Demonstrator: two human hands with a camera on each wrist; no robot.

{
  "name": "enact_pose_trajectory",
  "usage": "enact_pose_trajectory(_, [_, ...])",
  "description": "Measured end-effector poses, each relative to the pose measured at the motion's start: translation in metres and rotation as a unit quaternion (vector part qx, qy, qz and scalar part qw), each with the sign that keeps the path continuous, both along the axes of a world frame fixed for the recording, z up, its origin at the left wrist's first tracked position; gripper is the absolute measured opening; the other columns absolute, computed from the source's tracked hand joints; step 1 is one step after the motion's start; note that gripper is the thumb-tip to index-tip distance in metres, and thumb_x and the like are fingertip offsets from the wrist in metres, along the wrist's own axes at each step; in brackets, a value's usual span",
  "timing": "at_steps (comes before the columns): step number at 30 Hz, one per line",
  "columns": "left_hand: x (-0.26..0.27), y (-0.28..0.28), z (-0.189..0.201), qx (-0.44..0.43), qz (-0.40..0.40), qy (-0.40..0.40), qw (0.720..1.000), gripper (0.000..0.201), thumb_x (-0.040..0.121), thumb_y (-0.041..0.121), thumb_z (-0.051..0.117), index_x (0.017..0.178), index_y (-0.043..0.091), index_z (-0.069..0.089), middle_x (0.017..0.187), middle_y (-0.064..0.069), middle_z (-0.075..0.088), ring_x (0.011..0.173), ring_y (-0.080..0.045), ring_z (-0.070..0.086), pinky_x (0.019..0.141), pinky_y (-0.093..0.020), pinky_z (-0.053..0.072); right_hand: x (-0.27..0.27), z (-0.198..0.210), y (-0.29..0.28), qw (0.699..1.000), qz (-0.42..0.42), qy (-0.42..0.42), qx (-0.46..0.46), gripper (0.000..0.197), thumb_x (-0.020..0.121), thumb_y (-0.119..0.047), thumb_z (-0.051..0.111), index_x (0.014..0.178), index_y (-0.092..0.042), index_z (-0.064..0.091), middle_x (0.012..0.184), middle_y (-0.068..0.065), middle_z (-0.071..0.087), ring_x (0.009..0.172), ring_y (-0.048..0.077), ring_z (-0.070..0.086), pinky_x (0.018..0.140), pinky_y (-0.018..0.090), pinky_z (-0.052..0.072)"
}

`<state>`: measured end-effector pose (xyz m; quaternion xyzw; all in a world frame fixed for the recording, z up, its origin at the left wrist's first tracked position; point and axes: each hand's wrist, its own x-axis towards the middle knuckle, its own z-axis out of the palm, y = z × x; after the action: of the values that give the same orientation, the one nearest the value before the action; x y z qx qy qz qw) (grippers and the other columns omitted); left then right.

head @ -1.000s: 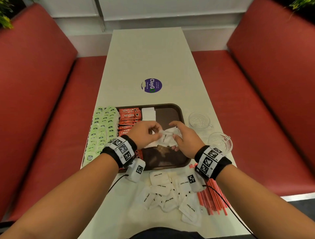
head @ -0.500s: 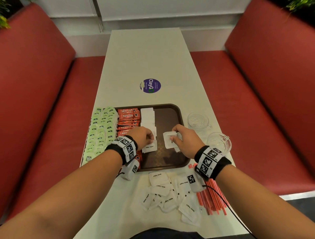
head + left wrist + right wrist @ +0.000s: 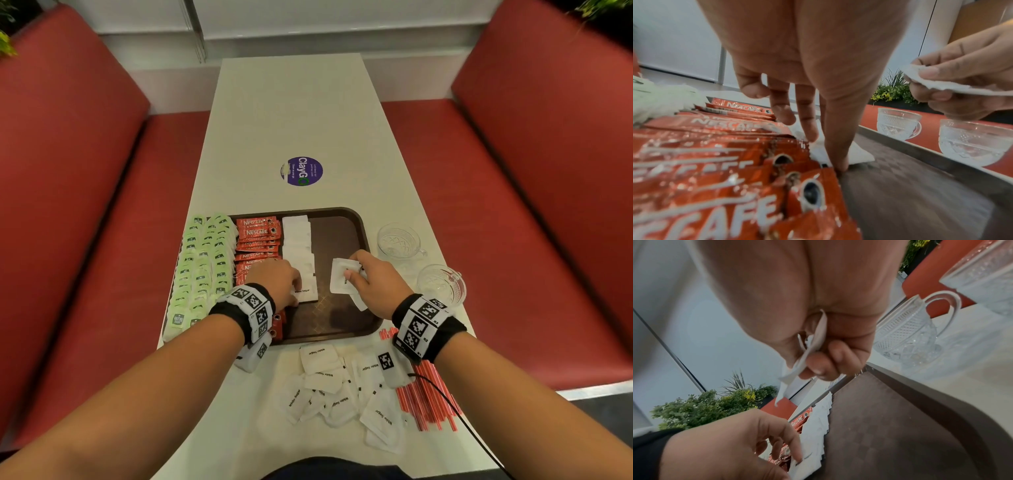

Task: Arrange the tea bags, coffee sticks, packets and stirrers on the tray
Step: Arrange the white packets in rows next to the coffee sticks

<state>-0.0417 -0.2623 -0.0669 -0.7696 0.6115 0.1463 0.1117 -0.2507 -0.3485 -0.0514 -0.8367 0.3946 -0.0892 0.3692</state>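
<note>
White paper fills the right hand (image 3: 373,284): its thumb and curled fingers pinch a small bunch of sugar packets (image 3: 344,279) held just above the right half of the tray (image 3: 363,240), clear of the surface. In the right wrist view the bunch (image 3: 812,350) hangs edge-on from the fist. The left hand (image 3: 274,279) is not clenched; its fingers reach down straight, and the fingertips (image 3: 840,164) press on the nearest packet of a white row (image 3: 299,246) laid down the tray's middle. That front packet (image 3: 306,293) lies flat, its "White Sugar" print facing up.

Just left of the row, touching it, red Nescafe sticks (image 3: 257,240) overlap in a column on the tray. Beyond them green tea bags (image 3: 202,267) sit in overlapping columns along the tray's left edge, reaching the table's left side.

Off the tray, near the person, a loose heap of packets (image 3: 342,387) lies on the cream table (image 3: 298,113), with red stirrers (image 3: 424,401) bunched just to its right, partly under the right wrist. Two empty cut-glass cups (image 3: 399,240) stand on the table right of the tray, one behind the other. A round purple sticker (image 3: 301,171) sits farther up the table. Red benches (image 3: 513,205) run along both sides.
</note>
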Motion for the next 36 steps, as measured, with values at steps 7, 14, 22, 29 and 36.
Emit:
enact_pose_trajectory(7, [-0.001, -0.001, 0.004, -0.007, -0.018, 0.018, 1.000, 0.035, 0.080, 0.055, 0.072, 0.109, 0.036, 0.068, 0.116, 0.006, 0.060, 0.108, -0.020, 0.054, 0.093, -0.039, 0.047, 0.007, 0.000, 0.003, 1.000, 0.007, -0.003, 0.004, 0.019, 0.106, -0.031, 0.044, 0.116, -0.017, 0.051, 0.082, -0.001, 0.060, 0.071, 0.015, 0.059, 0.059, 0.025, 0.045])
enact_pose_trajectory(14, [-0.016, 0.005, 0.036, -0.142, 0.016, 0.291, 0.946, 0.038, 0.079, 0.059, 0.071, 0.097, 0.026, 0.070, 0.096, 0.011, 0.065, 0.083, -0.004, 0.053, 0.071, -0.026, 0.042, 0.012, 0.001, 0.005, 1.000, 0.015, -0.005, 0.006, 0.020, 0.107, -0.032, 0.038, 0.118, -0.016, 0.044, 0.079, -0.006, 0.055, 0.068, 0.013, 0.055, 0.056, 0.024, 0.037])
enact_pose_trajectory(22, [-0.011, 0.004, 0.039, -0.193, 0.044, 0.314, 0.928, 0.010, 0.094, 0.037, 0.064, 0.095, 0.028, 0.068, 0.082, 0.012, 0.065, 0.078, -0.009, 0.061, 0.072, -0.028, 0.050, 0.013, 0.005, 0.010, 0.999, 0.051, -0.012, 0.009, 0.026, 0.106, -0.034, 0.040, 0.095, -0.013, 0.050, 0.075, 0.001, 0.057, 0.068, 0.018, 0.054, 0.067, 0.040, 0.046])
enact_pose_trajectory(29, [-0.003, 0.007, 0.028, -0.192, 0.090, 0.254, 0.944, 0.012, 0.095, 0.034, 0.063, 0.102, 0.026, 0.070, 0.084, 0.014, 0.063, 0.078, -0.006, 0.056, 0.071, -0.025, 0.042, 0.006, 0.011, 0.013, 0.999, 0.029, 0.002, 0.044, 0.019, 0.102, -0.022, 0.043, 0.093, -0.019, 0.059, 0.076, -0.005, 0.060, 0.071, 0.012, 0.055, 0.067, 0.033, 0.046])
enact_pose_trajectory(36, [-0.001, 0.009, 0.004, -0.034, 0.069, 0.146, 0.986, 0.019, 0.093, 0.038, 0.065, 0.105, 0.025, 0.072, 0.103, 0.006, 0.069, 0.092, -0.013, 0.062, 0.083, -0.031, 0.052, -0.001, 0.016, 0.010, 0.999, 0.035, 0.019, 0.036, 0.010, 0.093, -0.012, 0.052, 0.097, -0.017, 0.059, 0.080, -0.009, 0.057, 0.071, 0.009, 0.053, 0.060, 0.023, 0.039])
